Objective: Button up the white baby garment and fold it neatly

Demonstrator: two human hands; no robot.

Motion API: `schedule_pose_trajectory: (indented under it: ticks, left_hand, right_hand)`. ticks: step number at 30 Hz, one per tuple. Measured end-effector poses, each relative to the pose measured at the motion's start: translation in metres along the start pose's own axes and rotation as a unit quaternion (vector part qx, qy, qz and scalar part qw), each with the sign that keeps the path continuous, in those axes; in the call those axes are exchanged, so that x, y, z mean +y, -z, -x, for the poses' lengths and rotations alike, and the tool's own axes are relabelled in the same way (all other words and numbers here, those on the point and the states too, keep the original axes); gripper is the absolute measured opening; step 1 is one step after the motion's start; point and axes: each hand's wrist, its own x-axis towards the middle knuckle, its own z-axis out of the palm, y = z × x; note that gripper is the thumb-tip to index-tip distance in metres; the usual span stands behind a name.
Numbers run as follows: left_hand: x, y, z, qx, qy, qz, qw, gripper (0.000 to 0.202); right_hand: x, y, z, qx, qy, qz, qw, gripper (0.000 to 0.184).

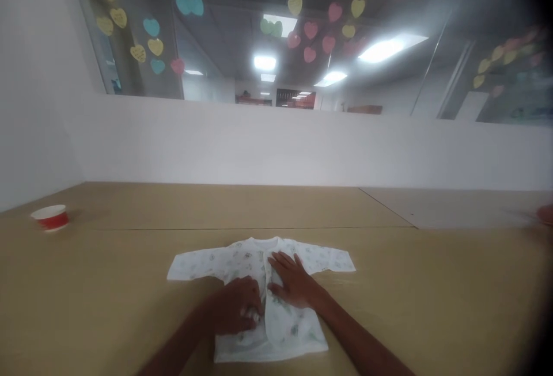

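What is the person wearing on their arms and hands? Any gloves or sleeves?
No gloves on the left hand or right hand, and no sleeves, watch or bracelet show. A pale speck at the left fingers could be a ring or just the baby shirt.

Nothing here can be read. The heart-shaped notes on the glass, up at eleven o'clock, bear faint marks too blurred to make out.

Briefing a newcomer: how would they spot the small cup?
Start at the wide tan wooden table. Follow it to the far left, away from the white printed baby shirt. The short round paper cup stands alone there, red-banded with a white rim.
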Motion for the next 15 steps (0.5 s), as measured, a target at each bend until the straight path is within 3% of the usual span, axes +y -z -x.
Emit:
schedule_pose_trajectory:
  ticks: [3, 7, 11, 15]
  left_hand:
    - [0.0, -0.002, 0.002, -0.013, 0.004, 0.037, 0.999, 0.034]
    - [0.01, -0.016, 0.0, 0.01, -0.025, 0.006, 1.0, 0.019]
    - [0.014, -0.034, 0.0, 0.048, -0.007, -0.038, 0.998, 0.025]
    - [0.012, -0.035, 0.003, 0.06, -0.051, -0.033, 0.996, 0.024]
  right_hand:
    - [0.001, 0.003, 0.0, -0.026, 0.006, -0.005, 1.0, 0.079]
    - [0.004, 0.002, 0.0, -0.034, 0.012, -0.02, 0.999, 0.077]
    - [0.006, 0.004, 0.003, 0.034, 0.017, -0.048, 0.998, 0.069]
    - [0.008, 0.015, 0.008, 0.102, 0.043, -0.09, 0.99, 0.058]
